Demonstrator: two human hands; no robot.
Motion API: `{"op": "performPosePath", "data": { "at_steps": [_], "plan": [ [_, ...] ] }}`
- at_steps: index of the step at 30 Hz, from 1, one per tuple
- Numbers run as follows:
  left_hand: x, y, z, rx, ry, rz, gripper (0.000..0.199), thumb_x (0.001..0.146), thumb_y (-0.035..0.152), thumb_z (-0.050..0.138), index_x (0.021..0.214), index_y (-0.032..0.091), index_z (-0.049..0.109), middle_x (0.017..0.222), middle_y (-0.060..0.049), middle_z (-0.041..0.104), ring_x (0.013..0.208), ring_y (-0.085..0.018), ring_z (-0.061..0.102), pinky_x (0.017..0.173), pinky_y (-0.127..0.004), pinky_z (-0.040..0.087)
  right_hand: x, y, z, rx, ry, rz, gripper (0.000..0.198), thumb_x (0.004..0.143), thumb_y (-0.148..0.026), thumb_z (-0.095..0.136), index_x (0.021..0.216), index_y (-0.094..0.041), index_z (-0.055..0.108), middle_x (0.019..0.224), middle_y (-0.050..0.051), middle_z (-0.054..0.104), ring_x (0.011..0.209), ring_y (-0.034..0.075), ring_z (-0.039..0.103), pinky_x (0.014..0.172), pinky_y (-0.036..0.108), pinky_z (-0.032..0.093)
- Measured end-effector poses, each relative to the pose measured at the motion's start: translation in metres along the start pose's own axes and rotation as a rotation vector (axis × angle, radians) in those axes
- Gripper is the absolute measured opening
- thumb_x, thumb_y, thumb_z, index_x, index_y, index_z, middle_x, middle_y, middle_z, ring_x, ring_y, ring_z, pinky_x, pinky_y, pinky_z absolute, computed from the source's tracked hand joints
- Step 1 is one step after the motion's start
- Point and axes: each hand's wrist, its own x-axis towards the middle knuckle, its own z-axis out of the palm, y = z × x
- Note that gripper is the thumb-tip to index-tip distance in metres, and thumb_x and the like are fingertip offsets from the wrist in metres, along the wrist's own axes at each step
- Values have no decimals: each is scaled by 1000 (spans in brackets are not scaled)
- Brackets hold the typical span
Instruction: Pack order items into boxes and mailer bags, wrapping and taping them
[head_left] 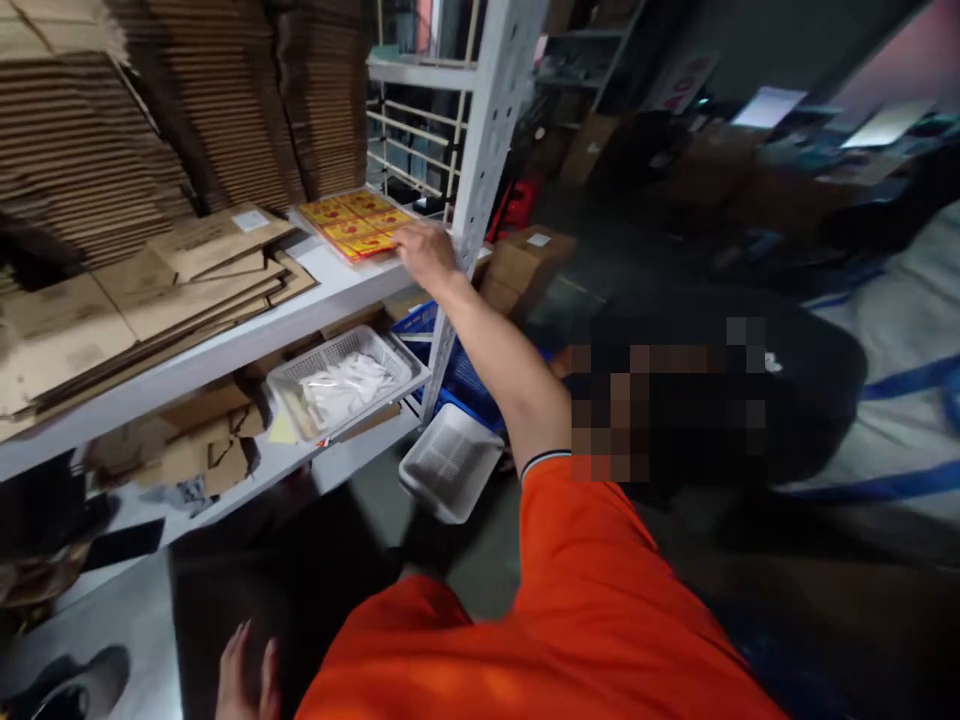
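Orange sleeve (600, 600) fills the bottom of the shot, and the left hand (244, 675) sits low beside it, fingers loosely spread, gripping nothing. The right hand (424, 250) is stretched out to the white shelf (247, 335), its fingers resting on the near edge of a yellow-and-red sheet stack (352, 225); can't tell if they're actually pinching it. Flattened cardboard (150, 290) lies just left, with a white basket (345, 380) on the shelf below.
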Motion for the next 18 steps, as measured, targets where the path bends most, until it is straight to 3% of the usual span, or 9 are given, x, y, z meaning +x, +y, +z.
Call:
{"op": "performPosePath", "data": {
  "at_steps": [4, 6, 9, 12, 14, 16, 18],
  "plan": [
    [15, -25, 20, -90, -5, 50, 66, 84, 69, 77, 137, 30, 67, 165, -19, 68, 168, -50, 53, 147, -59, 36, -47, -17, 9, 67, 243, -39, 32, 115, -17, 47, 111, -10, 77, 143, 17, 81, 152, 31, 69, 139, 73, 39],
    [20, -24, 19, -131, -29, 7, 70, 78, 69, 83, 136, 31, 72, 164, -16, 71, 166, -51, 56, 145, -60, 39, -104, -51, 8, 93, 364, 35, 28, 112, -20, 50, 108, -16, 77, 144, 16, 81, 150, 32, 70, 141, 77, 35],
    [27, -5, 11, -283, -125, -99, 76, 79, 69, 89, 144, 32, 75, 166, -11, 73, 169, -48, 54, 145, -58, 39, -226, -126, 13, 116, 347, 216, 20, 102, -19, 60, 97, -25, 78, 138, 13, 86, 142, 34, 75, 141, 69, 41],
    [38, 30, 7, -639, -270, -153, 79, 84, 74, 89, 150, 32, 75, 164, -11, 76, 170, -43, 54, 142, -56, 45, -355, -198, 32, 254, 146, 369, 22, 96, -25, 63, 89, -37, 79, 128, 1, 90, 131, 35, 82, 125, 69, 58],
    [47, 54, 11, -841, -398, -235, 81, 84, 80, 85, 148, 30, 74, 159, -15, 78, 164, -43, 60, 131, -60, 57, -424, -234, 44, 395, -44, 338, 19, 89, -31, 66, 76, -43, 73, 118, -9, 91, 122, 34, 86, 113, 69, 63],
    [54, 72, 22, -905, -527, -362, 76, 84, 77, 85, 139, 26, 74, 150, -20, 81, 152, -44, 71, 116, -62, 66, -471, -259, 50, 542, -262, 285, 23, 85, -38, 66, 63, -43, 67, 109, -14, 91, 122, 32, 87, 110, 68, 63],
    [58, 81, 35, -842, -622, -486, 61, 81, 61, 92, 125, 22, 73, 135, -21, 85, 132, -42, 82, 103, -55, 70, -499, -274, 52, 661, -440, 244, 33, 84, -43, 64, 52, -39, 59, 95, -13, 89, 121, 29, 87, 108, 63, 63]
  ]
}}
